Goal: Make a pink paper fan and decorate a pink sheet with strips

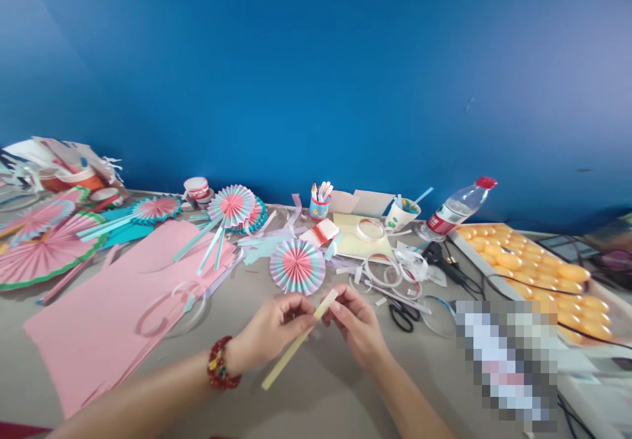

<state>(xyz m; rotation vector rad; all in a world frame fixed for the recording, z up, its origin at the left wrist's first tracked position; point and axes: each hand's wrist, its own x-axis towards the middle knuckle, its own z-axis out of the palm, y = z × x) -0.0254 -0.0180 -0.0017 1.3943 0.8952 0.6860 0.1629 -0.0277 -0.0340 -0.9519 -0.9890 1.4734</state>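
Observation:
A narrow pale-yellow paper strip (290, 355) slants between my two hands above the grey table. My left hand (277, 328), with a red bead bracelet at its wrist, pinches the strip between thumb and fingers. Near the strip's upper end, my right hand (356, 326) grips it with the thumb on top. Just beyond both hands lies a pleated paper rosette (297, 266) in pink, mint and lilac. Black-handled scissors (402, 318) rest to the right of my right hand, their blades partly hidden.
Large pink paper sheets (123, 301) cover the left side, near several paper fans (54, 248). Rolls of tape (382, 270), a glue gun (444, 261) and a tilted water bottle (457, 212) are at right. A box of orange balls (538, 268) stands farther right. A blue wall (296, 83) rises behind.

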